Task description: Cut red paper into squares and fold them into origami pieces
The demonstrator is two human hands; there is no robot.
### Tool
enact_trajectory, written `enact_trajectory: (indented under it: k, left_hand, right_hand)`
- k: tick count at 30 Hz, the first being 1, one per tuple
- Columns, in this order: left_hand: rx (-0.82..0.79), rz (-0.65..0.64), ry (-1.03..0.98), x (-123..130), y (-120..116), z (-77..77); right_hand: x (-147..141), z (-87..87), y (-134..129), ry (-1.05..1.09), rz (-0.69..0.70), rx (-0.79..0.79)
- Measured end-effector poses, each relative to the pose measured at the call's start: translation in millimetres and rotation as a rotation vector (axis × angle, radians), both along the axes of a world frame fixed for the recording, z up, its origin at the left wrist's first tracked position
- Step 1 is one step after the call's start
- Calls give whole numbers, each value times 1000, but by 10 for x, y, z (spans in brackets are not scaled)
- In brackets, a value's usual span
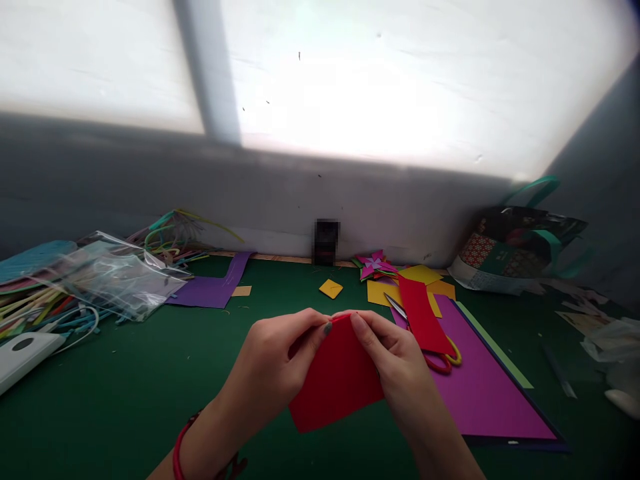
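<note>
A sheet of red paper hangs between my two hands, above the green table. My left hand pinches its top edge between thumb and fingers, close to the middle. On the same edge, a little to the right, my right hand grips with its thumb pressed on the near side. The edge looks folded or curled between the fingertips. Beyond my hands lies a small folded yellow paper. To the right, a red paper strip lies over scissors with red and yellow handles.
Purple sheets and yellow paper lie on the right, with pink folded pieces behind. A patterned bag stands at the back right. On the left are a clear plastic bag, pipe cleaners and a white device.
</note>
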State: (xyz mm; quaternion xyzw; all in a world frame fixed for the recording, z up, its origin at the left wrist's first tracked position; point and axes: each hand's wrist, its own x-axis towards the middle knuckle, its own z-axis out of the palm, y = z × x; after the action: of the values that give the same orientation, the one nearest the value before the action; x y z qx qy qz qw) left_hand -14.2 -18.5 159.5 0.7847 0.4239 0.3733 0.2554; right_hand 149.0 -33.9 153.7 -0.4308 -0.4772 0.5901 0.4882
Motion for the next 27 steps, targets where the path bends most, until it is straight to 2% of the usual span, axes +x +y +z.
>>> enact_trajectory:
  k: [22,27]
  left_hand:
    - [-36,-30,-6,-4,-8,3]
    - [-40,-33,-15,3,6,-14]
  right_hand:
    - [-10,8,-11,20,6,18]
    - [-4,65,-8,-6,18,-2]
